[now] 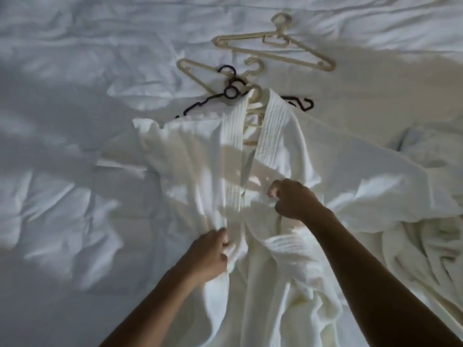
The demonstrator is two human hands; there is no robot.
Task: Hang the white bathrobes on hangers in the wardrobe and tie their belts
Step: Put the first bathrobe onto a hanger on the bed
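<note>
White ribbed-collar bathrobe [288, 136] spread across rumpled bed [75, 146]

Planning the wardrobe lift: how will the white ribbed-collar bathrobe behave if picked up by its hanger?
Likely floppy: the white ribbed-collar bathrobe lies in folds and bunches where the left hand and right hand grip it. Its open front may slip off the cream plastic hanger in its collar. Looks thick, so probably weighty.
</note>
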